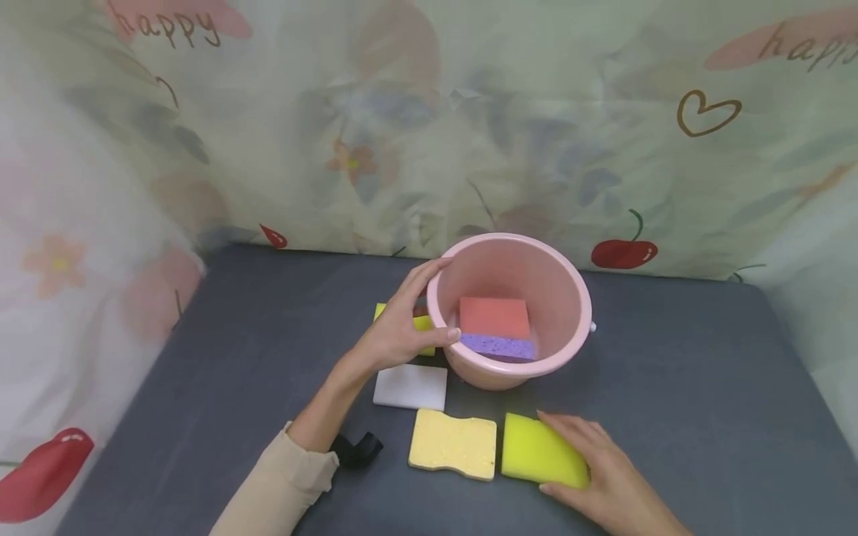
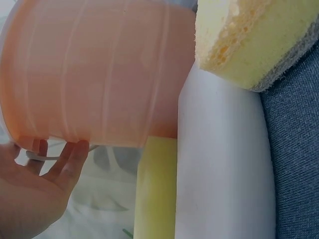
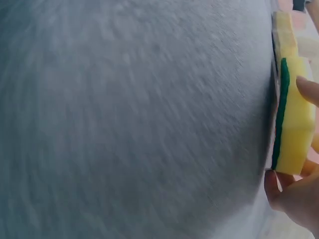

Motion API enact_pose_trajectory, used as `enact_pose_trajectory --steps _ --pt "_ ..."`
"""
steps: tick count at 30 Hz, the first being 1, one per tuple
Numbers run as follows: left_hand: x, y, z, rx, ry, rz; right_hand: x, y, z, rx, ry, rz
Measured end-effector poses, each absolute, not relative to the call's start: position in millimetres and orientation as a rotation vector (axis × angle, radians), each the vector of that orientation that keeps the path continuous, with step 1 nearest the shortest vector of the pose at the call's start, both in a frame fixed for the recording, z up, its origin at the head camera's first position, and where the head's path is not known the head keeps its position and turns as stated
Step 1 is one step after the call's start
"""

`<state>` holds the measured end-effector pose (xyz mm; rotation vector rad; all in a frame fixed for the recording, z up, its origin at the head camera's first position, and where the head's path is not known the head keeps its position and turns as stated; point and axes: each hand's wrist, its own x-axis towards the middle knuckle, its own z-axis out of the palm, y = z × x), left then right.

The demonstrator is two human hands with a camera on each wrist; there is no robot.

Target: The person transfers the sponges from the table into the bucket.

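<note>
The bright yellow sponge (image 1: 539, 447) is a plain oblong slab, its dark green layer (image 3: 280, 119) facing the table (image 1: 684, 372). It sits in front of the bucket, just beside a pale yellow sponge (image 1: 452, 444) with notched sides. The right hand (image 1: 596, 469) pinches it between thumb and fingers. The left hand (image 1: 398, 331) grips the rim of the smooth pink bucket (image 1: 553, 298), thumb hooked over the edge. Inside are a red sponge (image 1: 494, 316) and a speckled purple sponge (image 1: 496, 345).
</note>
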<state>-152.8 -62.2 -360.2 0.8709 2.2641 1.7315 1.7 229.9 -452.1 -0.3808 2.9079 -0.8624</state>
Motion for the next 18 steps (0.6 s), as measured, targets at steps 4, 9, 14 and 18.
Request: enact_pose_trajectory --steps 4,9,14,18 --pt "-153 -63 -362 0.874 2.267 1.732 4 231 -436 -0.432 2.915 -0.825" --pt "-153 -62 -362 0.88 2.269 1.733 3 233 -407 -0.511 2.897 -0.85" --pt "-152 -63 -362 0.875 2.281 1.727 0 234 -382 -0.758 2.912 -0.899" --pt "-151 -63 -362 0.874 2.289 1.722 -3 231 -368 -0.857 2.897 -0.932"
